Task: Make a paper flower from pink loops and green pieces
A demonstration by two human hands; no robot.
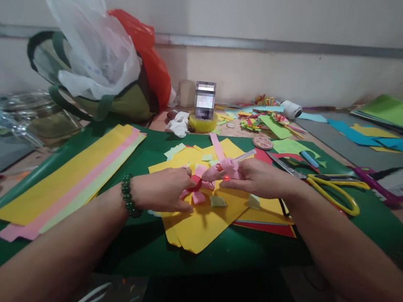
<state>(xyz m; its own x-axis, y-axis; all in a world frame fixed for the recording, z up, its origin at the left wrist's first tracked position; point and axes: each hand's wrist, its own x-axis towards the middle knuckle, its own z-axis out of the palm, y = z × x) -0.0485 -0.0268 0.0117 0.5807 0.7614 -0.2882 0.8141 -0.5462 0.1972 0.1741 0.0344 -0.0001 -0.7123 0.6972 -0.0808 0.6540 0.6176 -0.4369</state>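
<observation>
My right hand (256,177) is closed around a small pink glue gun (229,167). A clear glue stick pokes out of its back and a red light glows on its side. Its nozzle points left at a paper flower (198,198) with pink petals and red paper in the middle. My left hand (165,188), with a green bead bracelet at the wrist, has its fingertips on the flower's red part; its thumb lies lower, over the yellow paper. Beneath both hands lie overlapping yellow paper sheets (196,232) with small pale green scraps (218,202) on them.
Long yellow, pink and pale green strips (69,180) lie left on the green mat (119,253). Yellow-handled scissors (337,194) rest at right, near a blue cylinder (308,159). Behind stand a tape roll (203,123), a bag (130,102) and several colourful paper pieces (251,125).
</observation>
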